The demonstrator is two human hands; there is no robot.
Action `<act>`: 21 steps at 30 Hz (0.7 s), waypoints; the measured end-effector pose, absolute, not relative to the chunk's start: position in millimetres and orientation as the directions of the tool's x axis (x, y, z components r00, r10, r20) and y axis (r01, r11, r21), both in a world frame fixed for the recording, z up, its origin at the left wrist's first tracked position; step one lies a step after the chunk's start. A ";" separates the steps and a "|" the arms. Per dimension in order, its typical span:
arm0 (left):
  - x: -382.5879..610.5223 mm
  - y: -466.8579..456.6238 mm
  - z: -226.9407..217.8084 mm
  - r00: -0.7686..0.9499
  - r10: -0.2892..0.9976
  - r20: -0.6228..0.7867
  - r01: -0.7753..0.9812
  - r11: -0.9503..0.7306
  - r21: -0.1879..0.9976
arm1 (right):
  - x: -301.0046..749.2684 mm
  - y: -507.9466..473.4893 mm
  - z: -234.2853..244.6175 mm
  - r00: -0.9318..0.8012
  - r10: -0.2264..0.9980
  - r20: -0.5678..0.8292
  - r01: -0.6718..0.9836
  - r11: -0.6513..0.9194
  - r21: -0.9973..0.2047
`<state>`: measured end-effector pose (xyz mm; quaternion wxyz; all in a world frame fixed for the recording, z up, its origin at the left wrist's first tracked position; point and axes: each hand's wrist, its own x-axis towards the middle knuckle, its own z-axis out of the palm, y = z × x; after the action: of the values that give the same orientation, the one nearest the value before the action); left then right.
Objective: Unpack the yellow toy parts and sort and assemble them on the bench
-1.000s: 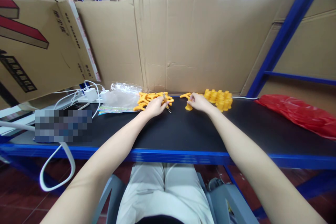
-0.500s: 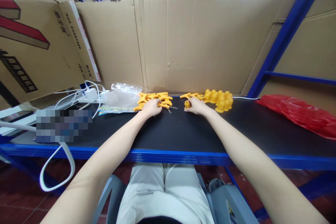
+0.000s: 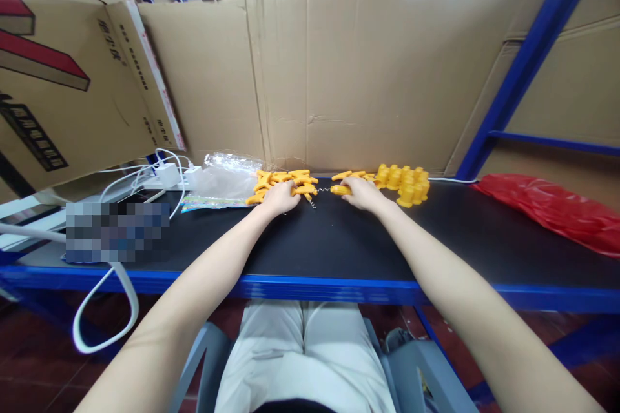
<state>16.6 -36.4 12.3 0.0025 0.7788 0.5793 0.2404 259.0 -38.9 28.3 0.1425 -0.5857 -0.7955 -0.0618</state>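
My left hand (image 3: 281, 197) is closed on a yellow-handled corkscrew (image 3: 306, 189), whose metal spiral points right. Facing that spiral is a yellow hollow-looking sleeve (image 3: 340, 190), lying sideways in the closed fingers of my right hand (image 3: 362, 193). The spiral's tip is at or very near the sleeve's end; whether it is inside, I cannot tell. Around my left hand lies a heap of yellow corkscrews (image 3: 285, 177), one with its spiral toward me. Several upright yellow sleeves (image 3: 403, 182) stand in a cluster right of my right hand. Just behind that hand lie more yellow pieces (image 3: 349, 175), partly covered.
A clear plastic bag (image 3: 225, 181) lies left of the heap. White cables and plugs (image 3: 168, 174) crowd the left, beside a blurred-out item (image 3: 119, 232). Red plastic (image 3: 547, 206) rests at the right. Cardboard (image 3: 378, 77) walls the back; a blue edge (image 3: 329, 288) runs along the front.
The sleeve in my right hand has turned from upright to sideways, its end now toward the corkscrew's spiral. My left hand has hardly moved.
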 end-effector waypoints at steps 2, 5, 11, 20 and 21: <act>17.2 -37.1 12.7 0.211 0.906 0.366 0.898 -0.328 0.294 | 259.3 -37.6 27.5 -0.297 0.900 0.320 0.935 0.342 -0.093; 19.3 -40.1 14.8 0.226 0.902 0.369 0.889 -0.346 0.302 | 255.3 -37.4 26.0 -0.414 0.831 0.373 0.858 0.493 -0.147; 22.6 -48.7 20.9 0.333 0.860 0.387 0.839 -0.457 0.295 | 247.3 -41.6 25.5 -0.530 0.723 0.444 0.737 0.651 -0.180; 16.8 -44.2 20.1 0.333 0.837 0.435 0.822 -0.483 0.302 | 250.8 -39.9 26.9 -0.544 0.708 0.450 0.689 0.684 -0.242; 16.2 -43.6 20.2 0.338 0.835 0.433 0.820 -0.487 0.301 | 250.6 -40.8 27.9 -0.538 0.715 0.446 0.685 0.680 -0.263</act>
<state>16.2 -43.6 20.2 0.0143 0.8177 0.5061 0.2739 250.6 -40.8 27.9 0.2674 -0.3993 -0.8765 0.0284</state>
